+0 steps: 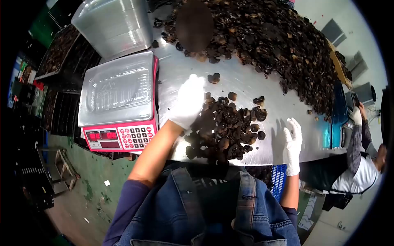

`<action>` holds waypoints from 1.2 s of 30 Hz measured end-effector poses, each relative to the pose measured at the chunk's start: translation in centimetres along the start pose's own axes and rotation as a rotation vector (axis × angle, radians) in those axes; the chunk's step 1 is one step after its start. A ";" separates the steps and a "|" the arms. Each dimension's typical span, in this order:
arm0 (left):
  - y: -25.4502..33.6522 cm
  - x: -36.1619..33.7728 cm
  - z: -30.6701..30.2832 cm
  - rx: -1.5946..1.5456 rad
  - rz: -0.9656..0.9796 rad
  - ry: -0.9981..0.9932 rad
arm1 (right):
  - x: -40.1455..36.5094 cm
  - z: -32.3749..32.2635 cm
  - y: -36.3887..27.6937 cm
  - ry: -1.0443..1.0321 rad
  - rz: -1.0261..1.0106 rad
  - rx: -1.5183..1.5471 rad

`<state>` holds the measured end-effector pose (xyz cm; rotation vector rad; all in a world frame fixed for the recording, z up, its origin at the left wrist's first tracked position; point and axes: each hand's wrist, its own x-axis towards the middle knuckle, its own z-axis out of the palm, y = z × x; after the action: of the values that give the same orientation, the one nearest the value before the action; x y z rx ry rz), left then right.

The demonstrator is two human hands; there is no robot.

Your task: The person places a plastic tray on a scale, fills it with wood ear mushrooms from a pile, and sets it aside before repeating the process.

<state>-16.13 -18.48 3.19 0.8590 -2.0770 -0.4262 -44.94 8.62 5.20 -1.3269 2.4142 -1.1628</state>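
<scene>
My left hand (188, 102), in a white glove, is over the steel table beside the left edge of a small pile of dark brown mushrooms (225, 131). Glare washes out its fingers, but they look stretched out, with nothing visible in them. To the right of the pile, my right hand (292, 145), also gloved, is raised near the table's front edge. Its fingers are apart and hold nothing. On the left stands a red and silver scale (141, 137) with a lit display. A transparent plastic tray (118, 91) lies on its platform.
A large heap of mushrooms (271, 39) covers the table's far side. Stacked clear trays (115, 28) stand behind the scale. Dark crates (61, 53) are at left, and a blue basket (279, 179) is below the table edge. Another person (356, 172) works at right.
</scene>
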 end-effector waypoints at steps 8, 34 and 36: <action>19.0 -6.9 1.2 -0.483 0.556 -0.768 | 0.8 -3.5 -2.1 -0.271 0.110 -0.060; 5.2 -3.8 5.8 -0.248 -0.237 -0.449 | 4.6 13.1 -6.3 -0.484 -0.261 0.233; 5.9 -3.5 5.4 -0.319 -0.275 -0.430 | 4.5 13.1 -7.1 -0.456 -0.256 0.273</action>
<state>-21.51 -11.89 1.26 0.9176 -2.1878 -1.1437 -36.90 -4.40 2.10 -1.6272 1.7448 -1.0525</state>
